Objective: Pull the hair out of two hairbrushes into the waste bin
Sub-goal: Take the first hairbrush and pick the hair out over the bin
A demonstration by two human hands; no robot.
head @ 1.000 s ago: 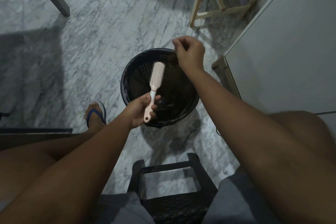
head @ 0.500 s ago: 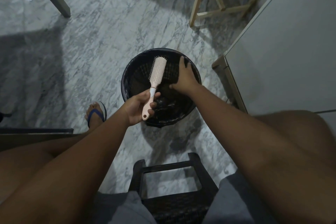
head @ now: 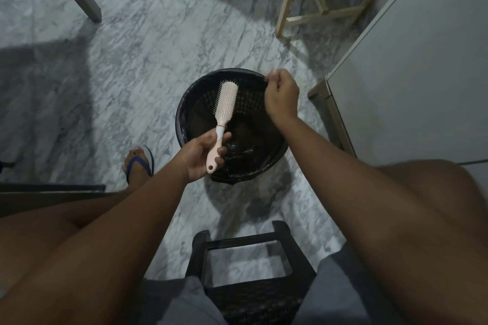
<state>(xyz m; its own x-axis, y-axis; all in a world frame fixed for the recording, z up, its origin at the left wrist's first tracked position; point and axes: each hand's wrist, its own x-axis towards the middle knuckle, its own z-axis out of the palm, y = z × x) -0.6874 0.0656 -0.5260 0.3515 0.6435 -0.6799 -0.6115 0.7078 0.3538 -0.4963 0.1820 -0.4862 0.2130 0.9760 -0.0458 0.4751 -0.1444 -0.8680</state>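
A: Surroundings of the waste bin (head: pixel 184 124)?
B: Marble floor (head: pixel 132 66). White cabinet (head: pixel 412 82) just beside the bin; wooden frame (head: pixel 303 16) beyond it. Dark stool (head: pixel 250 266) on the bin's near side, between the person's knees. Foot in a blue flip-flop (head: pixel 140 163) beside the bin. Nothing blocks the opening.
A: Hairbrush?
B: Pink hairbrush (head: pixel 224 105) above the bin's opening, bristle head pointing away. Left hand (head: pixel 203 155) wrapped round its handle.
A: Right hand?
B: Right hand (head: pixel 281 95) at the bin's far rim, fingertips pressed together. Can't tell whether they pinch hair.
A: Bin contents?
B: Dark liner, dark clump at the bottom. Too dim to identify.
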